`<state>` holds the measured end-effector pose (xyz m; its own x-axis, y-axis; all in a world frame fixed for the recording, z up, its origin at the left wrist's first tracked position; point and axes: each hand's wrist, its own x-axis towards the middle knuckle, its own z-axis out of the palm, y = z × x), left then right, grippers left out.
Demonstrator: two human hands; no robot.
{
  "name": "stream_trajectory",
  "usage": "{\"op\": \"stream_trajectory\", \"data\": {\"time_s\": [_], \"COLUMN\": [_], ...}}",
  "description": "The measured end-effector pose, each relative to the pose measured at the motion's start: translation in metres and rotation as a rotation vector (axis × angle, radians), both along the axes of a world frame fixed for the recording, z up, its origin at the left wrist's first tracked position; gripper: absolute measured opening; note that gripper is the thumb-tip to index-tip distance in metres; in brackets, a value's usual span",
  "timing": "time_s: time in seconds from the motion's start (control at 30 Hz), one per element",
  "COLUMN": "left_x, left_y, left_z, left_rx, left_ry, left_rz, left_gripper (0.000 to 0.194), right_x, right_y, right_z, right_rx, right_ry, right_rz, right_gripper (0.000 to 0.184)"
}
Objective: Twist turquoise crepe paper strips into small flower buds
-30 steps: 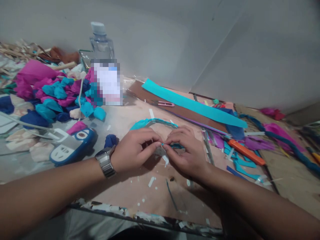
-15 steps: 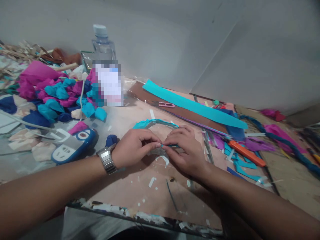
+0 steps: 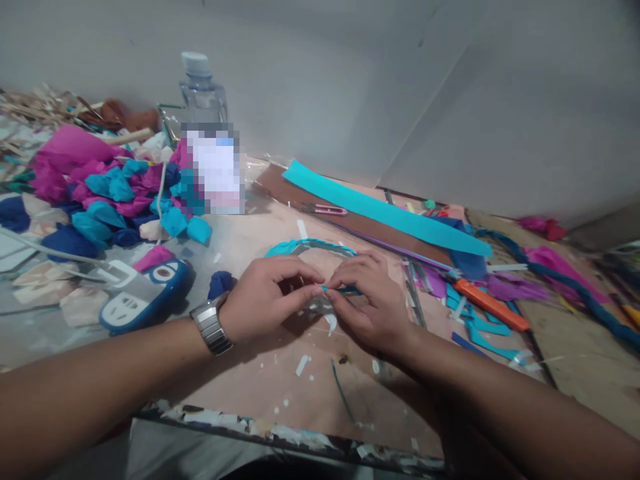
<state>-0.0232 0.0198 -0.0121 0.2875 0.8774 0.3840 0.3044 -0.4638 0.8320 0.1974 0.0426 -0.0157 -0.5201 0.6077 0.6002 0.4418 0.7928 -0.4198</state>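
Note:
A curved ring [image 3: 310, 243], wrapped partly in bright blue paper and partly grey, lies under and between my hands. My left hand [image 3: 273, 293], with a metal watch on its wrist, pinches a small bit of the blue paper between thumb and forefinger. From the other side my right hand [image 3: 373, 300] pinches the same blue paper, its fingertips almost touching the left ones. The ring's near part is mostly hidden by the fingers. A loose white strip [image 3: 330, 325] hangs or lies just below the fingertips.
Left are crumpled paper pieces [image 3: 107, 183], a blue-and-white power strip [image 3: 145, 297], a bottle [image 3: 203, 93] and a pixelated upright panel [image 3: 217, 167]. Behind lie a blue paper strip [image 3: 385, 207] and pink-handled snips [image 3: 327, 209]. An orange cutter [image 3: 493, 305] lies right, among blue scraps [image 3: 490, 337].
Both hands stay pinched at nearly the same spot on the blue paper, with only slight finger shifts. The whole view drifts a little.

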Motion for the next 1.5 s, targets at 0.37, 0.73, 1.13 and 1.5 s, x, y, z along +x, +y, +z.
{"op": "stream_trajectory", "data": {"time_s": [0.37,0.73,1.13,1.5], "left_x": [0.0004,0.0012,-0.0003,-0.0005], "left_y": [-0.0011,-0.0019,0.0026,0.0018], "left_z": [-0.0008,-0.0004,-0.0030,-0.0016], "left_rx": [0.046,0.040,0.067,0.030], "left_ry": [-0.037,-0.030,-0.031,-0.016], "left_rz": [0.007,0.000,-0.059,-0.035], "left_gripper": [0.004,0.003,0.006,0.002], "right_x": [-0.0016,-0.0003,-0.0001,0.0009], "right_y": [0.0002,-0.0004,0.0005,-0.0011], "right_z": [-0.0001,-0.0012,-0.0010,-0.0005], "right_rx": [0.023,0.037,0.012,0.011], "right_ry": [0.079,0.096,0.058,0.017], "right_rz": [0.009,0.024,0.033,0.019], "right_gripper": [0.007,0.012,0.008,0.005]}}
